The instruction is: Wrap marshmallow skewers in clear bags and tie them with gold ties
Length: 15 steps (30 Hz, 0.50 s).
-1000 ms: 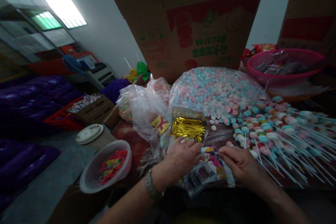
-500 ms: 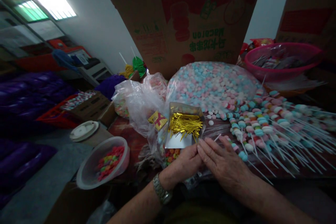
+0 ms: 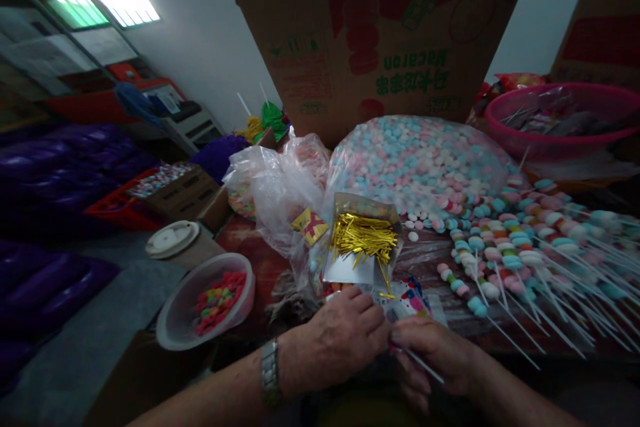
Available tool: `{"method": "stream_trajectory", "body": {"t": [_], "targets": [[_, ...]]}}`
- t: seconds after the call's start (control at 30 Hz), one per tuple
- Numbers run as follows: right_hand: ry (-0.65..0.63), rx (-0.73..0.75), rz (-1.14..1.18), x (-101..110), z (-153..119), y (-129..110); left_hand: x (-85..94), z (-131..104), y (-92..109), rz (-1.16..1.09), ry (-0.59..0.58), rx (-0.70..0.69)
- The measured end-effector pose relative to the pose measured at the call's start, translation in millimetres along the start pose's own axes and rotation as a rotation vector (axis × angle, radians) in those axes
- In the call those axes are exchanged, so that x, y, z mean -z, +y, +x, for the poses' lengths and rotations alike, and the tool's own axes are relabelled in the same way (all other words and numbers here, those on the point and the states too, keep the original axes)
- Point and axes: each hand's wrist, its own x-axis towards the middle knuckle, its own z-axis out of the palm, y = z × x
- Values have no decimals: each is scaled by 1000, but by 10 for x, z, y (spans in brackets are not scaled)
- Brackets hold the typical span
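Note:
My right hand (image 3: 435,353) is closed, thumb and fingers pinching a thin white stick (image 3: 425,365) that slants down to the right. My left hand (image 3: 345,327), with a metal watch at its wrist, has curled fingers that meet the right fingertips; what they grip is hidden. Just beyond the hands is a clear plastic bag with colourful print (image 3: 413,297); whether it encloses the stick's upper end I cannot tell. Gold twist ties (image 3: 365,237) fill an open box (image 3: 350,271) in front of the left hand, and a few spill over its near edge.
Many candy skewers (image 3: 515,247) lie on the right. Behind them sits a large clear bag of pastel candies (image 3: 415,153), before a cardboard box (image 3: 390,33). A tub of fruit-coloured rings (image 3: 217,307) stands left, a pink basin (image 3: 565,117) far right.
My hands, pressed together with fingers extended before, are lower now with fingers curled around something small. The printed bag and the stick's lower end have come into view. The whole view has shifted slightly.

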Motion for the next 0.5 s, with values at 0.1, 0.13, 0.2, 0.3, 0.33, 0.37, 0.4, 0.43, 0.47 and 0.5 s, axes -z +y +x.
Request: {"method": "stream_trajectory", "body": {"t": [0.1, 0.13, 0.2, 0.3, 0.33, 0.37, 0.4, 0.43, 0.47, 0.5], "targets": [[452, 118, -680, 167, 283, -134, -109, -178, -190, -129, 262, 345], [591, 122, -856, 215, 388, -166, -171, -224, -250, -226, 364, 489], [749, 90, -1052, 263, 583, -194, -310, -275, -339, -470, 541, 754], [807, 32, -1186, 233, 794, -165, -489, -243, -411, -795, 688, 980], [822, 17, -1228, 221, 839, -150, -526, -211, -431, -858, 712, 1000], [833, 4, -1264, 219, 871, -137, -552, -173, -452, -896, 731, 1002], [842, -7, -1296, 229, 892, -129, -566, -134, -477, -914, 747, 995], [852, -17, -1322, 254, 903, -128, -572, -95, -506, -924, 758, 987], [860, -26, -1344, 291, 907, -135, -573, -59, -535, -933, 766, 981], [867, -33, -1361, 338, 905, -150, -572, -27, -564, -950, 768, 981]]}}
